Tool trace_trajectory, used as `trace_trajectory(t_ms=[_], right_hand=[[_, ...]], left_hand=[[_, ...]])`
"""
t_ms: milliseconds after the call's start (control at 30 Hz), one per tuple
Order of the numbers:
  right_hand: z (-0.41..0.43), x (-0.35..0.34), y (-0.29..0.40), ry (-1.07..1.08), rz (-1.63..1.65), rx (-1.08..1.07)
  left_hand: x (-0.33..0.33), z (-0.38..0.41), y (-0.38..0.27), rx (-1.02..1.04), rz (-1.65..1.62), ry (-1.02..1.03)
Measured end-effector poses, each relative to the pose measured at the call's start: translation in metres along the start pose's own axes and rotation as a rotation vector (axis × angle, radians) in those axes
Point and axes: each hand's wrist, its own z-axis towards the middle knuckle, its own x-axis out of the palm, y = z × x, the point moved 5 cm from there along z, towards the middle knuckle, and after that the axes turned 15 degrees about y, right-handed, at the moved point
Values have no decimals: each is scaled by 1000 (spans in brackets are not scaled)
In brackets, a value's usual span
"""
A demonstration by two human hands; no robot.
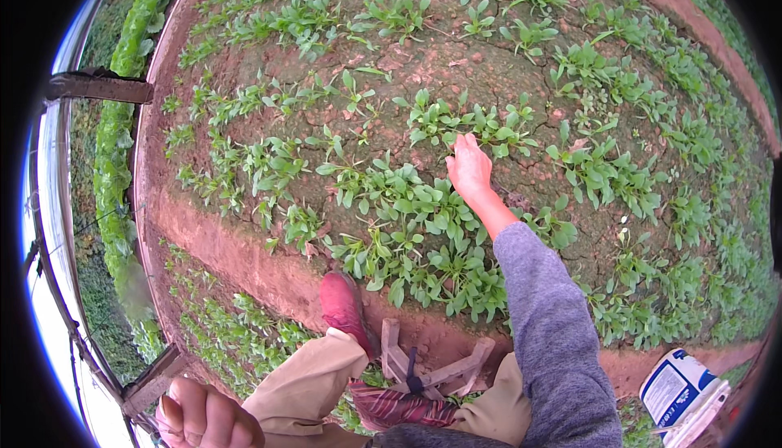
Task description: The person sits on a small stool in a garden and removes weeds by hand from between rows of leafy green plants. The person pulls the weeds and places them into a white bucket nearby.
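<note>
My right hand [470,168] reaches out over the soil bed [427,60], its fingers bent down at the base of a small clump of green leafy seedlings [498,127]. The fingertips are hidden, so whether they grip a stem cannot be told. Just below the wrist grows a denser patch of leafy plants [421,203]. My left hand [211,418] is at the lower left edge of the view, curled into a fist above my knee, well away from the plants. Nothing shows in its fingers.
A low wooden stool [397,356] stands between my legs. My red shoe [342,304] is at the bed's edge. A white and blue bucket [678,390] sits at lower right. Wooden posts [101,89] and a lettuce-like green row [116,167] line the left side.
</note>
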Motion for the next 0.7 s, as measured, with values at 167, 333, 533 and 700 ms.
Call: trace_trajectory(t_ms=[167, 333, 533, 700], right_hand=[[1, -3, -2, -31, 7, -5], [5, 1, -2, -39, 10, -21], [14, -1, -13, 7, 54, -66], [13, -1, -10, 25, 88, -77]], left_hand=[[-2, -1, -1, -1, 3, -1], [-1, -3, -1, -7, -4, -8], [-2, -3, -2, -3, 20, -18], [-1, -1, -2, -1, 27, 7]])
